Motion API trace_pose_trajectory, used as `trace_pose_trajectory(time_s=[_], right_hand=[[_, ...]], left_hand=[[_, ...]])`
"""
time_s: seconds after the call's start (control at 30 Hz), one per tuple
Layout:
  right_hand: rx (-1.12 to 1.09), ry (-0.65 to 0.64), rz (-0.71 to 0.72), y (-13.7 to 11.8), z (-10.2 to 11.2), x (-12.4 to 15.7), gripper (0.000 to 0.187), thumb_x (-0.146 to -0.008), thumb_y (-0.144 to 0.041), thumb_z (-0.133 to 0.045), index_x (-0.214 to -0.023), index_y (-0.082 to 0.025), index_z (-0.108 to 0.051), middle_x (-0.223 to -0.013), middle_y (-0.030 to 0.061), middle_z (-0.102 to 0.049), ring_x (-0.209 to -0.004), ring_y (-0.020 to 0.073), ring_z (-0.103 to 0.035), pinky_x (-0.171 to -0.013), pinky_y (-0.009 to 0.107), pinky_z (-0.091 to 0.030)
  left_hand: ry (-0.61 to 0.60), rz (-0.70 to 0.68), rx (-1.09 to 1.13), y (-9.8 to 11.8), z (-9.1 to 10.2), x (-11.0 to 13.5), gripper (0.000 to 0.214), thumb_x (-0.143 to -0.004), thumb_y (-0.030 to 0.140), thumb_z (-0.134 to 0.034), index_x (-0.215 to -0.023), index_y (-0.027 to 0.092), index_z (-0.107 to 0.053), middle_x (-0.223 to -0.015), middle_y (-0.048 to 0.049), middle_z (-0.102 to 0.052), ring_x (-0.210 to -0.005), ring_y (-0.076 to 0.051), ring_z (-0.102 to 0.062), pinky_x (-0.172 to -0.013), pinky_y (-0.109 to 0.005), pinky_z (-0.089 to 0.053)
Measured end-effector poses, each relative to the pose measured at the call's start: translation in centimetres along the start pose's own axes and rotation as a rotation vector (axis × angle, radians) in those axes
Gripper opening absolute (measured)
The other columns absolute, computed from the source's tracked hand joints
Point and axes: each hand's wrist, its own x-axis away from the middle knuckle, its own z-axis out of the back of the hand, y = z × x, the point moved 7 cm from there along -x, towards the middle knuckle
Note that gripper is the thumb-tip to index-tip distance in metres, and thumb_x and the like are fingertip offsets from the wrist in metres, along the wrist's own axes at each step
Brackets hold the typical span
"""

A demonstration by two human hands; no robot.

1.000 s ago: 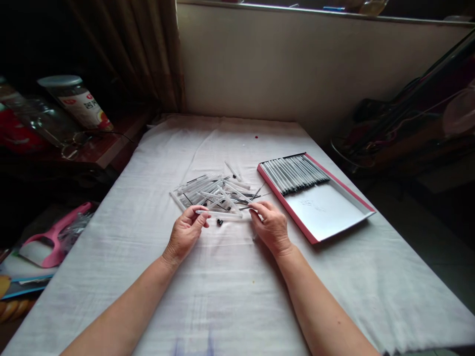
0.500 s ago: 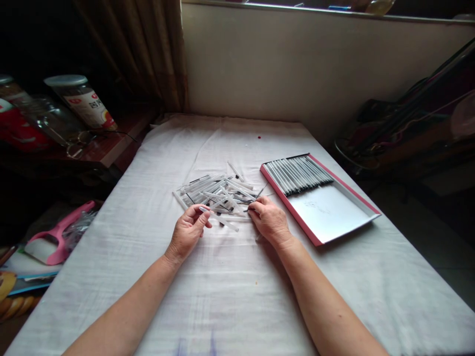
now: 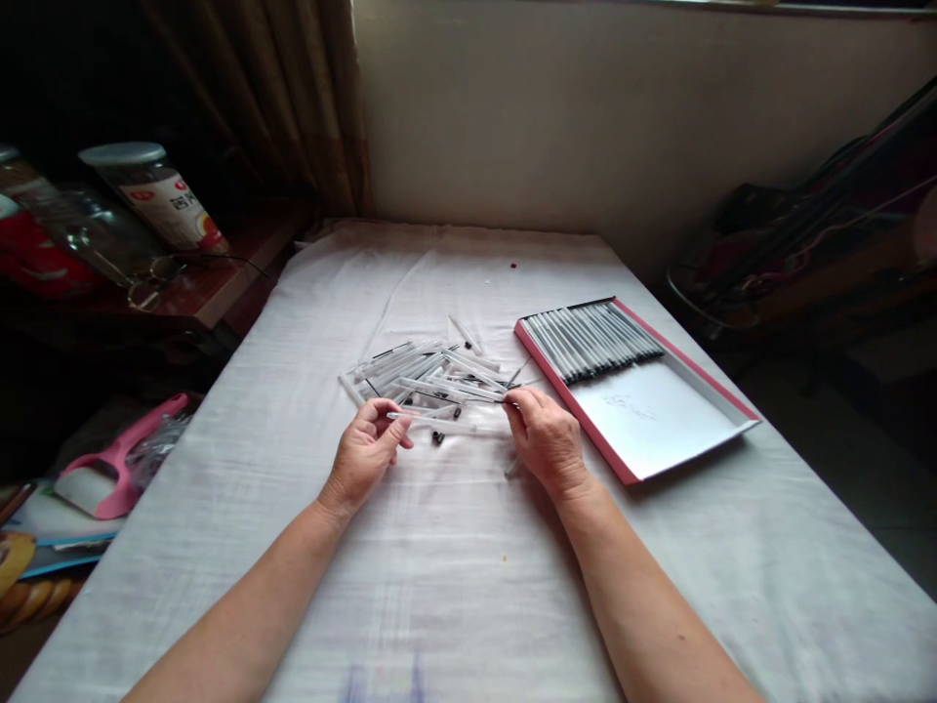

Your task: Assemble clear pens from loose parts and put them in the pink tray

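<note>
Cloth (image 3: 454, 586) white under tube pile (image 3: 425, 376); curtain (image 3: 293, 98), wall (image 3: 549, 117) behind.

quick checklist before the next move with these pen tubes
1. Tube in left hand grip: ok, pinched at one end.
2. Right hand holding a part: cannot tell; its fingertips meet at the edge of the pile.
3. Black cap within reach: ok, on the cloth between the hands.
4. Room in tray: ok, pens fill only its far part.
5. Tube's free end unblocked: cannot tell, too small.
</note>
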Motion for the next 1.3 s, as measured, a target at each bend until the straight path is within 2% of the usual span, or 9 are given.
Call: trace_pose_trajectory(time_s=[0.17,0.27,0.33,0.43,0.5,0.57,0.7,0.9,1.3], right_hand=[[-0.102,0.089,0.014,0.0,0.7,0.0,0.021,-0.094,-0.022,-0.045,-0.101,-0.019,-0.065,-0.095,0.0094,-0.071,-0.085,0.0199,-0.067,-0.076,0.029,-0.05],[-0.192,0.113,-0.011,-0.2,0.9,0.0,0.029,-0.092,-0.022,-0.046,-0.116,-0.02,-0.061,-0.094,0.0093,-0.071,-0.08,0.0194,-0.067,-0.075,0.03,-0.053],[-0.286,0.157,-0.083,0.0,1.2,0.1,0.04,-0.09,-0.023,-0.049,-0.129,-0.022,-0.053,-0.093,0.0075,-0.071,-0.072,0.0173,-0.066,-0.071,0.03,-0.055],[-0.535,0.234,-0.24,0.8,1.7,0.4,0.066,-0.085,-0.023,-0.056,-0.145,-0.026,-0.031,-0.086,0.0022,-0.069,-0.065,0.0145,-0.064,-0.062,0.027,-0.056],[-0.749,0.247,-0.369,1.4,1.5,0.5,0.08,-0.082,-0.024,-0.059,-0.15,-0.028,-0.017,-0.08,-0.0019,-0.067,-0.063,0.0137,-0.065,-0.056,0.025,-0.055],[-0.932,0.246,-0.485,1.8,1.2,0.6,0.086,-0.081,-0.025,-0.06,-0.151,-0.029,-0.009,-0.078,-0.0039,-0.065,-0.062,0.0133,-0.065,-0.05,0.023,-0.054],[-1.097,0.285,-0.578,1.7,1.0,0.5,0.086,-0.08,-0.029,-0.062,-0.149,-0.031,-0.012,-0.079,-0.0041,-0.066,-0.063,0.0127,-0.066,-0.047,0.02,-0.053],[-1.081,0.404,-0.611,1.3,1.2,0.8,0.079,-0.08,-0.027,-0.062,-0.147,-0.031,-0.019,-0.08,-0.0046,-0.066,-0.065,0.0121,-0.067,-0.052,0.021,-0.055],[-1.131,0.391,-0.628,0.0,0.7,0.9,0.074,-0.079,-0.025,-0.064,-0.142,-0.031,-0.026,-0.083,-0.0037,-0.066,-0.067,0.0126,-0.066,-0.057,0.025,-0.056]], left_hand=[[0.045,0.029,0.067,-0.1,0.4,-0.3,0.044,-0.067,0.047,-0.076,-0.087,0.019,-0.049,-0.077,0.0008,-0.067,-0.049,-0.008,-0.059,-0.037,-0.015,-0.039],[0.063,0.03,0.085,-0.2,0.7,-0.4,0.044,-0.067,0.048,-0.075,-0.087,0.019,-0.049,-0.074,0.0017,-0.067,-0.046,-0.008,-0.059,-0.036,-0.014,-0.038],[0.061,0.038,0.097,-0.3,0.7,-0.5,0.045,-0.067,0.048,-0.075,-0.087,0.019,-0.049,-0.074,0.0017,-0.067,-0.046,-0.008,-0.059,-0.036,-0.014,-0.039],[0.064,0.063,0.131,-0.5,0.8,-0.5,0.047,-0.065,0.048,-0.077,-0.088,0.02,-0.048,-0.076,0.001,-0.068,-0.045,-0.008,-0.059,-0.036,-0.014,-0.04],[0.077,0.093,0.166,-0.7,0.8,-0.5,0.048,-0.063,0.048,-0.078,-0.088,0.02,-0.048,-0.076,0.0009,-0.069,-0.045,-0.008,-0.059,-0.035,-0.014,-0.039],[0.096,0.134,0.206,-0.9,0.8,-0.4,0.051,-0.06,0.049,-0.079,-0.088,0.02,-0.047,-0.076,0.0007,-0.07,-0.045,-0.008,-0.059,-0.035,-0.013,-0.038],[0.109,0.185,0.255,-1.1,0.6,-0.1,0.052,-0.059,0.047,-0.08,-0.088,0.02,-0.048,-0.077,0.0006,-0.07,-0.045,-0.007,-0.058,-0.035,-0.013,-0.038],[0.113,0.203,0.256,-1.0,0.3,0.1,0.048,-0.06,0.045,-0.079,-0.087,0.02,-0.048,-0.074,0.0022,-0.068,-0.044,-0.007,-0.058,-0.035,-0.012,-0.037],[0.131,0.237,0.303,-1.2,-0.5,0.7,0.051,-0.058,0.045,-0.081,-0.088,0.02,-0.047,-0.078,0.0011,-0.07,-0.044,-0.006,-0.058,-0.035,-0.012,-0.037]])
